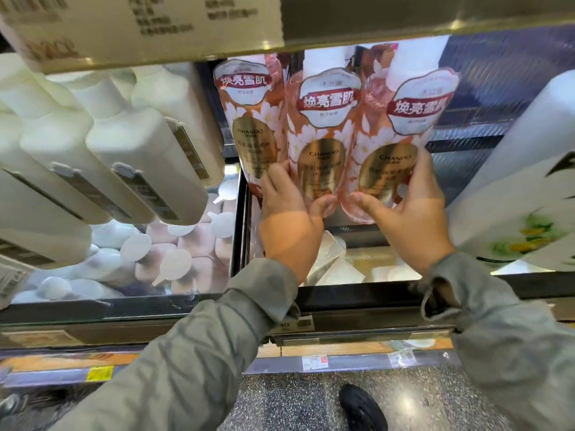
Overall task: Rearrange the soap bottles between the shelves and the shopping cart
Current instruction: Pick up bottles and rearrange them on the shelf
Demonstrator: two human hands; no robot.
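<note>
Three pink soap bottles with flower prints and gold oval labels stand side by side under the upper shelf. My left hand (291, 217) grips the base of the middle pink bottle (322, 126), fingers behind it and thumb in front. My right hand (407, 209) grips the base of the right pink bottle (401, 132), thumb at its bottom edge. The left pink bottle (249, 119) stands behind and touches neither hand. No shopping cart is in view.
A row of white bottles (124, 144) fills the shelf at left. A large white bottle with a flower print (522, 194) stands at the right edge. Pale caps of bottles (174, 262) show on the lower shelf. Shelf edge with price tags (314, 362) runs below; speckled floor and a black shoe (361, 409) underneath.
</note>
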